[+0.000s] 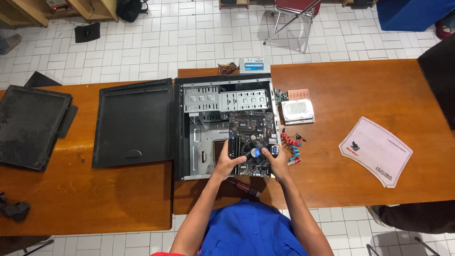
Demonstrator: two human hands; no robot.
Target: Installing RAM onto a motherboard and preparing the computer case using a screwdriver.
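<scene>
Boxed power supply point(254, 65), far table edge: rectangular white label, blue-yellow strip. Hard drive point(297, 111), right of open case: white rectangular label on top. No screens, no signs.

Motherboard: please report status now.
Left hand and right hand both grip motherboard. Board over open computer case. Screwdriver on table beneath wrists.

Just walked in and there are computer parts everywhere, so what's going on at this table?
A person in a blue shirt holds a motherboard with both hands, left hand and right hand gripping its near edge, over an open computer case lying flat on the wooden table. The case's side panel lies to the left; a hard drive and coloured cables sit to the right.
</scene>
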